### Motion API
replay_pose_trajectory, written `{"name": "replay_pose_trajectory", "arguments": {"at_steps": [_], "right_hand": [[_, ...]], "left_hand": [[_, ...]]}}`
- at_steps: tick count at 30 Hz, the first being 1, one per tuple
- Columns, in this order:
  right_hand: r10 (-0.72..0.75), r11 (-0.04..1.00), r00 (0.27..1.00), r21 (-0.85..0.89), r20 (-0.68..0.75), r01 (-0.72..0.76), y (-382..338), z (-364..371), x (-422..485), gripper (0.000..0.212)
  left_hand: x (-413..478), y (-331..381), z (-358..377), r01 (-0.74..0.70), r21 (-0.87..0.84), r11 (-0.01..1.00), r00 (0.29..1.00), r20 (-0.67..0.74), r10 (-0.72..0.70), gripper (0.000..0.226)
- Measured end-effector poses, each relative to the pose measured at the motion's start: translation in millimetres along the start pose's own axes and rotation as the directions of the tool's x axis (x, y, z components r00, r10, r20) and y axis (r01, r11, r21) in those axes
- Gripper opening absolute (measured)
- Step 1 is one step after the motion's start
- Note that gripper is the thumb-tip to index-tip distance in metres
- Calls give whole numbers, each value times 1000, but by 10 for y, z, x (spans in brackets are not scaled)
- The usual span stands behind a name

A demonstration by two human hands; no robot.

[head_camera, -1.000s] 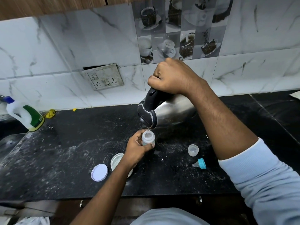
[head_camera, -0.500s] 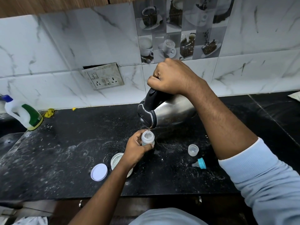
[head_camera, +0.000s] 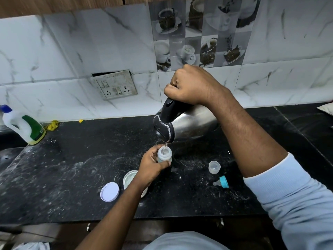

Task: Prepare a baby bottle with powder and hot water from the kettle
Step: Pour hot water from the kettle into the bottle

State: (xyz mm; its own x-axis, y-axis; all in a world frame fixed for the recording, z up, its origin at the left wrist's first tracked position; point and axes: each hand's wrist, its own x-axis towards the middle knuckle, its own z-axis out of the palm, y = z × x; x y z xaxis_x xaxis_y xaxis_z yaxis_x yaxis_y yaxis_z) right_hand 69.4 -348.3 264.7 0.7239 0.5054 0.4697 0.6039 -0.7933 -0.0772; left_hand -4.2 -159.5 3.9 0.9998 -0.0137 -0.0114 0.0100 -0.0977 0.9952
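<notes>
Tilting the kettle (head_camera: pixel 194 123), right grip (head_camera: pixel 191 85) clamps its handle; left grip (head_camera: pixel 150 166) clasps the baby bottle (head_camera: pixel 163 153).

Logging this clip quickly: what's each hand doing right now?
Left hand: grips the baby bottle.
Right hand: grips the kettle by its handle, tilted over the bottle.

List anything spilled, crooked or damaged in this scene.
The socket plate hangs crooked, with a dark gap above it. White powder is smeared over the black counter. The teat lies on its side there.
</notes>
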Motion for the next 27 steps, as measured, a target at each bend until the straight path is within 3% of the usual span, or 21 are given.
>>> {"name": "replay_pose_trajectory", "arguments": {"at_steps": [12, 19, 23, 27], "right_hand": [[46, 999, 999, 28, 3, -46, 55, 114, -65, 43], [156, 969, 988, 188, 20, -157, 297, 315, -219, 41], [269, 884, 963, 389, 27, -258, 556, 437, -355, 39], [473, 667, 878, 623, 69, -408, 884, 631, -501, 44]], "left_hand": [[-27, 59, 10, -5, -20, 1000, 1000, 16, 5, 56], [-59, 50, 10, 7, -15, 1000, 1000, 11, -7, 58], [-88, 33, 12, 6, -47, 999, 1000, 0, -6, 58], [-88, 47, 44, 16, -90, 996, 1000, -4, -16, 60]]}}
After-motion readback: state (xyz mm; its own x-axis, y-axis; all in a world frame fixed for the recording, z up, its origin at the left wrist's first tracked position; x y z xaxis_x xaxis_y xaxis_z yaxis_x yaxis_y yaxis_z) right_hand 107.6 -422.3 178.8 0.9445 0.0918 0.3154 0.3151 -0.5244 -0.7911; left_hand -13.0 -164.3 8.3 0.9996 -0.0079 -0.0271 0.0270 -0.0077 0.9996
